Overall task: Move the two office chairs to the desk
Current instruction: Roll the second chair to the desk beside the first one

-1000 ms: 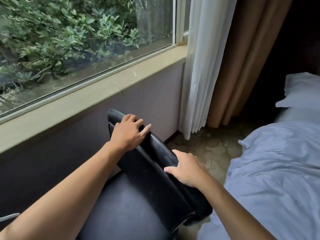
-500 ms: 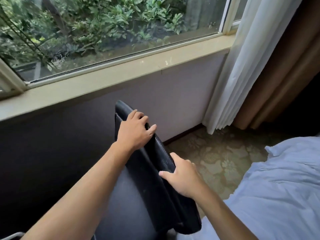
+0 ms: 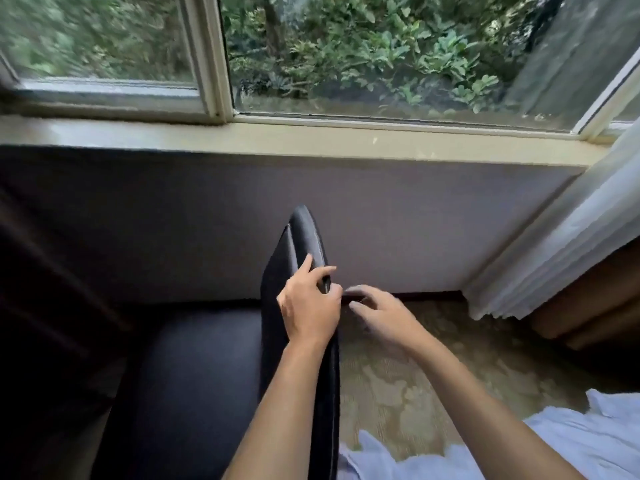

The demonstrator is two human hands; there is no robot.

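Note:
A black leather office chair (image 3: 304, 237) stands below the window, its backrest seen edge-on and running down the middle of the view. Its dark seat (image 3: 194, 375) lies to the left of the backrest. My left hand (image 3: 308, 306) is closed over the top edge of the backrest. My right hand (image 3: 377, 313) is blurred and hovers just right of the backrest, above the carpet, with its fingers apart and nothing in them. Only this one chair is visible, and no desk is in view.
A grey wall (image 3: 415, 220) and cream window sill (image 3: 311, 140) are close behind the chair. White and brown curtains (image 3: 554, 254) hang at the right. A white-sheeted bed (image 3: 571, 445) fills the lower right. Patterned carpet (image 3: 433, 375) lies between. Dark furniture (image 3: 52, 271) stands at the left.
The chair has turned so its backrest now shows edge-on, and the view has swung left. My right hand has come off the backrest; the left hand still grips it.

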